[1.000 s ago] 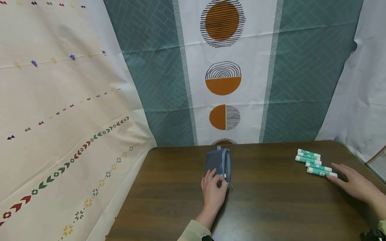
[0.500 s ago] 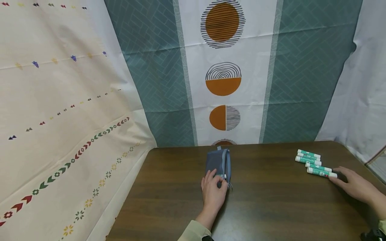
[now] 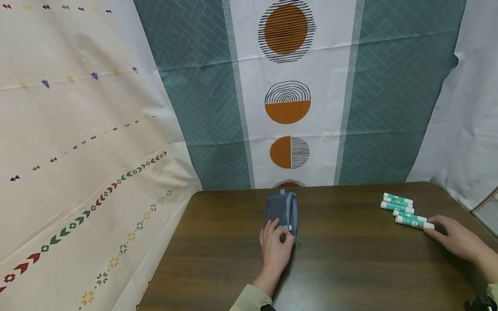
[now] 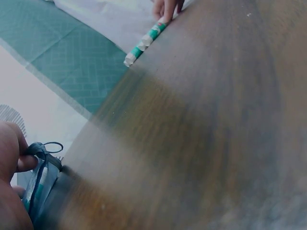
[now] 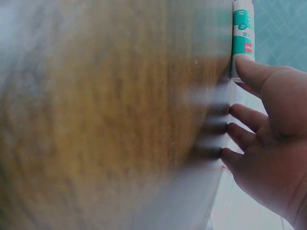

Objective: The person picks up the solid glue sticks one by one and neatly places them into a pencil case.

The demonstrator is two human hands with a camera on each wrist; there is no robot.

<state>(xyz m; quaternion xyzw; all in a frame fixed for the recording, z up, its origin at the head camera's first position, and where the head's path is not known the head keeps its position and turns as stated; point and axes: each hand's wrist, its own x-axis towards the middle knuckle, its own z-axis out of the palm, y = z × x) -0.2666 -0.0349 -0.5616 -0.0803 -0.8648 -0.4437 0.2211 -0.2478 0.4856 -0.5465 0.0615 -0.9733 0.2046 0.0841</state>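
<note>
A blue-grey zip pouch (image 3: 276, 206) lies near the back middle of the wooden table, its zipper edge on the right and parted, with something white and green inside. My left hand (image 3: 275, 248) pinches the near end of the pouch with thumb and index finger; the left wrist view shows a cord loop (image 4: 53, 145) by those fingers. At the right, my right hand (image 3: 459, 239) pinches the white end of the nearest green-and-white glue stick (image 3: 412, 222) between thumb and index finger. In the right wrist view its thumb (image 5: 252, 72) lies on that end, the other fingertips resting at the tabletop.
Several more glue sticks (image 3: 397, 207) lie close together just behind the held one. The wooden table (image 3: 342, 250) ends at a hanging green and white cloth (image 3: 295, 108). A cream patterned cloth (image 3: 97, 151) drapes along the left side.
My right hand has drawn slightly back and its index finger has come in against the end of the nearest glue stick. The left hand and the pouch have stayed in place.
</note>
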